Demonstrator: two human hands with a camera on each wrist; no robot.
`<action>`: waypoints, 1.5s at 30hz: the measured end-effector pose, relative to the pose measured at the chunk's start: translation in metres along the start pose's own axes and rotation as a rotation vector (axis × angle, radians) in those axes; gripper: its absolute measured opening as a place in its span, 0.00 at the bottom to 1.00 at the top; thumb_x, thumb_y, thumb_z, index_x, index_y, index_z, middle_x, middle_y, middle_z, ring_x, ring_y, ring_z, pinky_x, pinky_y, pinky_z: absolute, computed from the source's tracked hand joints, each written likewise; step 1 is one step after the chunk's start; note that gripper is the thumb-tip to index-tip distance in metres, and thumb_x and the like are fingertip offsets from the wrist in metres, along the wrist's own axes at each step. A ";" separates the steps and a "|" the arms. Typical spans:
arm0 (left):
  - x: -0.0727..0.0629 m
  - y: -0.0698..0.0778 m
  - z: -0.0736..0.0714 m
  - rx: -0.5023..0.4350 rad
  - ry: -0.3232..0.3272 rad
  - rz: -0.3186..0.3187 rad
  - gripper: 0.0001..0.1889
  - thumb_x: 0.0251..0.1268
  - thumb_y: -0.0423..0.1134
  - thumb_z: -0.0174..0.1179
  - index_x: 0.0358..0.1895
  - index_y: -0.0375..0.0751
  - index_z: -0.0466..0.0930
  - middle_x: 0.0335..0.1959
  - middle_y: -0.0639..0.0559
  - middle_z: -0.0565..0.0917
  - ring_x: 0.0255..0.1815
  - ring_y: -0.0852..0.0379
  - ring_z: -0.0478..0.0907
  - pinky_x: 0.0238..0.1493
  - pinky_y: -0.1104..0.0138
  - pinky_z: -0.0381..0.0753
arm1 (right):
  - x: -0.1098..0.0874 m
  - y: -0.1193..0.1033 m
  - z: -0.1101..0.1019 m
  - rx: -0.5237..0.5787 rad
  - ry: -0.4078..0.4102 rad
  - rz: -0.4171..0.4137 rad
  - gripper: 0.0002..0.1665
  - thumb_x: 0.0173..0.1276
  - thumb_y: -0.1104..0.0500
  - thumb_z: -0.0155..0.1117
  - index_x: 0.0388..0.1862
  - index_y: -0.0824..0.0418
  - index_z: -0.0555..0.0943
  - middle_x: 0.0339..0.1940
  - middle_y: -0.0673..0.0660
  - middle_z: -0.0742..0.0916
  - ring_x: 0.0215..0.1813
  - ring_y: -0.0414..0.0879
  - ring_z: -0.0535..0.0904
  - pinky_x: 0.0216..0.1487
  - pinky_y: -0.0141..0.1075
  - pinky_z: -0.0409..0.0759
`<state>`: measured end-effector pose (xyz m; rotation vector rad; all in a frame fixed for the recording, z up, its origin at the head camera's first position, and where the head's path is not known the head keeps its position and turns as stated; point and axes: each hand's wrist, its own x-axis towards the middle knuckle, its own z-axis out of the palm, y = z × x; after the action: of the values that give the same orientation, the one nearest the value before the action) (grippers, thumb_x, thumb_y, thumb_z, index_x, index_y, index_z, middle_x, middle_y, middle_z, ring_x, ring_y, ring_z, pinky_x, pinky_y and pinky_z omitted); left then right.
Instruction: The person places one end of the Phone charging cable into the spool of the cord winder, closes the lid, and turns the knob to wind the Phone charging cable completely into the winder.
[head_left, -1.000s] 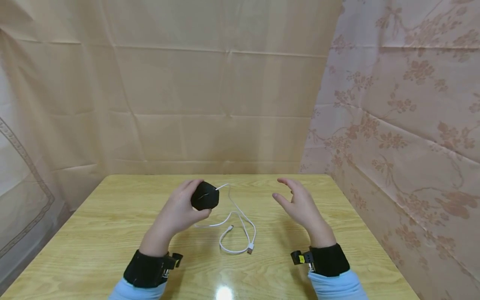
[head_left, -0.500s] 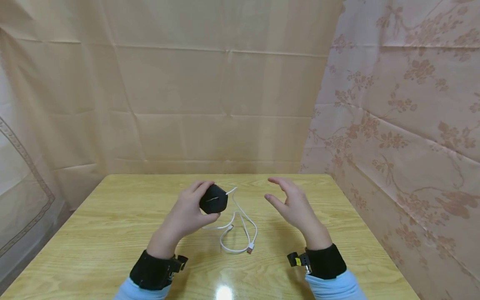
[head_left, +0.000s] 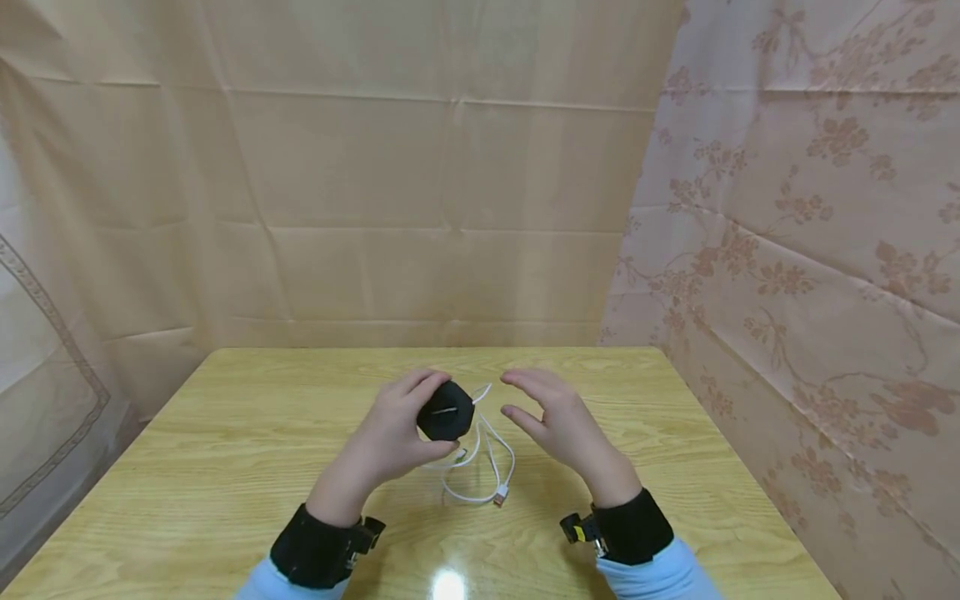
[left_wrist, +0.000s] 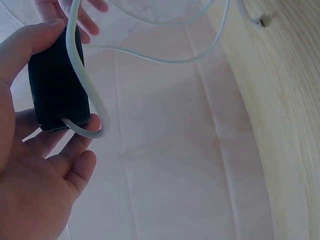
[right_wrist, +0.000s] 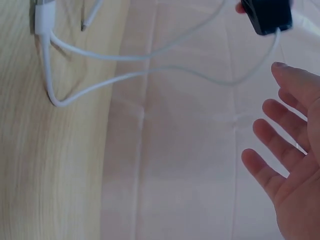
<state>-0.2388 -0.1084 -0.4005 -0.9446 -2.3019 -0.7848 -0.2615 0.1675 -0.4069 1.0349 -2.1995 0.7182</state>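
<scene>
At the far left hangs a pale cloth (head_left: 45, 392) with a patterned band curving down it. A plain tan cloth (head_left: 337, 167) hangs at the back, behind the wooden surface (head_left: 187, 467).

Next comes a light blue sleeve (head_left: 288, 581) and a black wristband (head_left: 311, 550) with a small black gadget on its inner side. The left hand (head_left: 390, 437) pinches a small black block (head_left: 442, 426) and holds it up above the surface. The fingers go over the top and the thumb is under it. The block has flat sides and corners, and a short pale line crosses its face. The line is too small to tell what it is.

A white cord (left_wrist: 97, 104) comes out of the block's edge and bends in a loop. More of the cord lies in loops on the surface, a bit right of the left hand. One cord end has a thin plug (head_left: 461, 456). The other has a bigger, flat plug (head_left: 500, 497), lying nearer the person.

Then comes the right hand (head_left: 558, 421). Its thumb and fingers are spread well apart and hold nothing. They point toward the block and are near the cord. On its wrist is a black band (head_left: 633, 527), with a gadget (head_left: 578, 528) that has a yellow patch.

At the far right hangs a pink flowery cloth (head_left: 810, 250).
</scene>
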 end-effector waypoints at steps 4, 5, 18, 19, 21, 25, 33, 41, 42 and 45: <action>0.000 0.004 0.002 -0.008 -0.024 0.017 0.42 0.40 0.42 0.84 0.64 0.38 0.77 0.59 0.47 0.79 0.56 0.45 0.79 0.56 0.49 0.79 | 0.001 -0.003 0.006 -0.003 -0.014 -0.058 0.24 0.64 0.62 0.76 0.59 0.62 0.83 0.58 0.58 0.85 0.61 0.53 0.80 0.60 0.48 0.79; 0.000 0.005 0.002 -0.008 -0.031 0.018 0.42 0.41 0.43 0.84 0.64 0.38 0.77 0.59 0.47 0.79 0.56 0.44 0.79 0.56 0.49 0.79 | 0.001 -0.003 0.008 -0.004 -0.015 -0.071 0.24 0.63 0.63 0.76 0.58 0.62 0.84 0.58 0.58 0.85 0.60 0.53 0.80 0.59 0.47 0.79; -0.002 0.013 0.004 0.002 -0.083 0.014 0.41 0.41 0.44 0.84 0.64 0.39 0.77 0.58 0.50 0.79 0.54 0.46 0.78 0.56 0.48 0.75 | 0.002 -0.008 0.012 -0.006 0.021 -0.220 0.11 0.59 0.66 0.78 0.42 0.59 0.90 0.41 0.50 0.90 0.44 0.46 0.83 0.43 0.38 0.83; -0.002 0.013 0.004 0.003 -0.082 0.011 0.41 0.41 0.44 0.84 0.64 0.39 0.77 0.58 0.50 0.79 0.54 0.46 0.78 0.56 0.48 0.75 | 0.002 -0.008 0.012 -0.004 0.022 -0.224 0.11 0.59 0.66 0.78 0.42 0.59 0.90 0.40 0.49 0.90 0.43 0.46 0.82 0.42 0.37 0.82; -0.002 0.013 0.004 0.003 -0.085 0.004 0.41 0.41 0.44 0.84 0.64 0.40 0.77 0.58 0.50 0.79 0.54 0.46 0.77 0.56 0.48 0.74 | 0.002 -0.008 0.011 -0.005 0.022 -0.228 0.11 0.59 0.65 0.78 0.41 0.58 0.91 0.40 0.49 0.90 0.42 0.45 0.82 0.40 0.36 0.82; -0.002 0.013 0.003 0.002 -0.078 -0.002 0.41 0.42 0.44 0.83 0.64 0.40 0.77 0.57 0.50 0.79 0.53 0.46 0.78 0.55 0.49 0.75 | 0.002 -0.007 0.007 -0.007 0.018 -0.226 0.10 0.59 0.66 0.78 0.41 0.58 0.91 0.39 0.49 0.90 0.42 0.45 0.83 0.41 0.36 0.83; 0.000 0.009 0.001 -0.019 -0.058 -0.020 0.39 0.43 0.45 0.81 0.63 0.40 0.77 0.56 0.50 0.80 0.50 0.50 0.80 0.50 0.55 0.81 | 0.001 0.000 0.000 -0.021 0.064 -0.190 0.10 0.59 0.66 0.78 0.39 0.58 0.91 0.38 0.50 0.90 0.41 0.45 0.86 0.40 0.38 0.85; -0.001 0.005 -0.005 -0.062 -0.037 -0.062 0.38 0.44 0.44 0.82 0.62 0.41 0.77 0.56 0.51 0.79 0.47 0.53 0.80 0.45 0.60 0.84 | -0.003 0.011 -0.007 -0.049 0.119 -0.111 0.10 0.58 0.66 0.78 0.39 0.57 0.91 0.37 0.49 0.91 0.40 0.46 0.86 0.38 0.41 0.84; 0.000 0.005 -0.005 -0.064 -0.039 -0.067 0.38 0.44 0.45 0.82 0.62 0.41 0.77 0.56 0.51 0.79 0.47 0.53 0.80 0.44 0.60 0.84 | -0.003 0.011 -0.007 -0.049 0.119 -0.104 0.10 0.59 0.66 0.78 0.40 0.57 0.91 0.37 0.49 0.91 0.40 0.45 0.86 0.38 0.41 0.84; 0.000 0.006 -0.007 -0.063 -0.042 -0.079 0.38 0.45 0.45 0.82 0.63 0.41 0.77 0.57 0.51 0.79 0.48 0.53 0.80 0.44 0.60 0.84 | -0.003 0.012 -0.008 -0.053 0.120 -0.092 0.10 0.59 0.65 0.78 0.40 0.57 0.91 0.38 0.49 0.91 0.40 0.45 0.85 0.37 0.40 0.84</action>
<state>-0.2326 -0.1097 -0.3941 -0.9099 -2.3755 -0.8829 -0.2672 0.1813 -0.4062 1.0316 -2.0441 0.6602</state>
